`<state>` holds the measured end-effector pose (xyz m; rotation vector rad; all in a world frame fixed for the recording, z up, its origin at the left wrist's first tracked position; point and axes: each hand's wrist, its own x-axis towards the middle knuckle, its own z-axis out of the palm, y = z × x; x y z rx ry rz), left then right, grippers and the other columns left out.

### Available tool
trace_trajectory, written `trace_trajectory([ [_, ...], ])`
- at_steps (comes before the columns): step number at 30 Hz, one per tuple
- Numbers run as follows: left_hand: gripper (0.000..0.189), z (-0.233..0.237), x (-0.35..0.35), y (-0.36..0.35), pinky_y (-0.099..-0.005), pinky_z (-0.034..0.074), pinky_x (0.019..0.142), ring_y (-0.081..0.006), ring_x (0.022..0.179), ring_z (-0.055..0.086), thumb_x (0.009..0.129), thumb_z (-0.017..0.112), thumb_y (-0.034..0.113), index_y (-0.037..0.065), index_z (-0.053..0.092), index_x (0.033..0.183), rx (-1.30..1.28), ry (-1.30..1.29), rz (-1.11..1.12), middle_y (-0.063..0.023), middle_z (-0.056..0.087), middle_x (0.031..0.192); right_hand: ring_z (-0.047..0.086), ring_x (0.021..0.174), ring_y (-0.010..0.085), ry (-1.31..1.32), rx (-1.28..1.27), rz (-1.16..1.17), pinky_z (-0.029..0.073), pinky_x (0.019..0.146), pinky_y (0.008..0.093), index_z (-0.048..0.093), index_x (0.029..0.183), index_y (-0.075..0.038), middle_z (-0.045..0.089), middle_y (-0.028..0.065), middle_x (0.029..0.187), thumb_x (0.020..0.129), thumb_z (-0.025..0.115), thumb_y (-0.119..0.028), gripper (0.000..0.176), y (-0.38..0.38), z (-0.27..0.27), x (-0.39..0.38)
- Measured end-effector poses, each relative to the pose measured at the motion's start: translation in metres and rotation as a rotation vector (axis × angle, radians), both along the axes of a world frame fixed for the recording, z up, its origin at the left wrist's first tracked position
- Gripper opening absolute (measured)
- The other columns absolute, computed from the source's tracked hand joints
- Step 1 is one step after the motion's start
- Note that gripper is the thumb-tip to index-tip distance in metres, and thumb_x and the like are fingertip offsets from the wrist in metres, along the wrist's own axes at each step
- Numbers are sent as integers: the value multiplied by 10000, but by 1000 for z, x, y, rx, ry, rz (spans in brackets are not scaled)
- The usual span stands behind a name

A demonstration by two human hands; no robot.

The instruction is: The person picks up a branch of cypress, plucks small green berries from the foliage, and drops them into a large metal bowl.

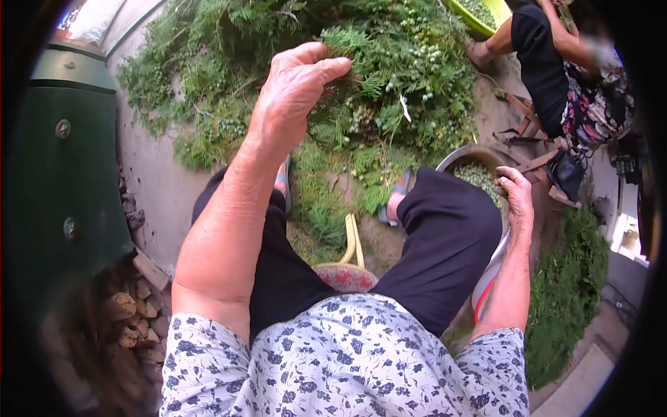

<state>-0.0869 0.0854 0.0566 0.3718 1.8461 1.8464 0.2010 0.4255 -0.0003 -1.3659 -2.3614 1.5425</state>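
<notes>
My left hand (295,87) is raised over a heap of cut evergreen branches (410,69). Its thumb and fingers are closed on a feathery green evergreen sprig (346,43). At the right, my right hand (515,194) is held at the inner side of a metal basin (455,154), its fingers curled together. Whatever those fingers may hold is too small to make out. Small pale green cones (476,175) lie inside the basin, which is partly hidden behind my knee.
A patterned stool (345,278) stands between my legs. Another person (583,76) sits at upper right beside a yellow-green basin (497,10) of cones. A dark green metal chest (66,167) and split firewood (132,313) are at left. More greenery (566,299) lies at right.
</notes>
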Motion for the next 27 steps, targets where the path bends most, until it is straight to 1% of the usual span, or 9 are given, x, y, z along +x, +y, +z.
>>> trace_trajectory([
  [5,87,5,8,-12,-257,452,727,-98,786,579,828,611,106,37,631,876,-21,41,-104,-8,620,830,586,854,155,-342,121,145,443,798,290,642,1028,-6,655,84,922,794,591,-109,260,24,-34,47],
  [10,207,8,10,-22,-279,459,794,-130,828,597,848,584,126,8,618,1015,-94,160,-311,-49,646,885,563,773,141,-114,243,255,453,685,279,625,1054,-38,614,55,850,805,574,-217,312,43,-3,-26],
  [12,203,9,11,-27,-280,474,745,-151,801,600,830,593,114,-6,616,993,-339,333,-523,-70,649,871,578,774,159,41,224,273,451,662,288,614,1065,-33,618,74,905,811,557,-268,351,0,25,-83],
  [15,201,0,20,-36,-327,489,661,-180,699,607,796,621,129,-3,622,948,-460,431,-867,-128,642,777,577,796,150,70,318,636,455,676,292,617,1056,-15,635,106,905,824,542,-279,359,-49,32,-154],
  [19,178,-4,35,-44,-374,486,640,-290,659,615,786,606,150,12,633,894,-564,474,-974,-168,626,724,612,723,167,63,396,1026,491,666,303,601,1038,3,637,99,834,853,528,-213,293,-105,-13,-211],
  [20,175,-8,35,-46,-389,482,634,-323,663,610,782,597,158,18,638,878,-586,544,-1017,-176,618,710,617,719,163,11,354,938,496,667,298,601,1045,2,637,102,816,858,522,-208,292,-112,-30,-215],
  [21,175,-8,35,-48,-389,482,634,-323,663,610,782,597,158,18,638,878,-586,541,-1016,-176,618,710,612,864,266,19,290,860,481,810,372,628,1034,-32,643,142,936,848,522,-273,323,-112,-52,-214],
  [25,176,-3,33,-51,-413,459,602,-336,671,599,781,578,175,34,641,865,-754,614,-989,-164,614,691,624,768,149,-83,-263,233,502,684,292,599,1048,21,637,109,885,812,608,-235,348,-119,-133,-169],
  [27,175,-3,31,-53,-414,460,605,-338,669,598,779,581,164,36,635,885,-699,630,-817,-164,613,694,613,874,175,-333,-248,-98,506,729,329,594,1103,-22,647,114,957,793,630,-244,383,-132,-174,-146],
])
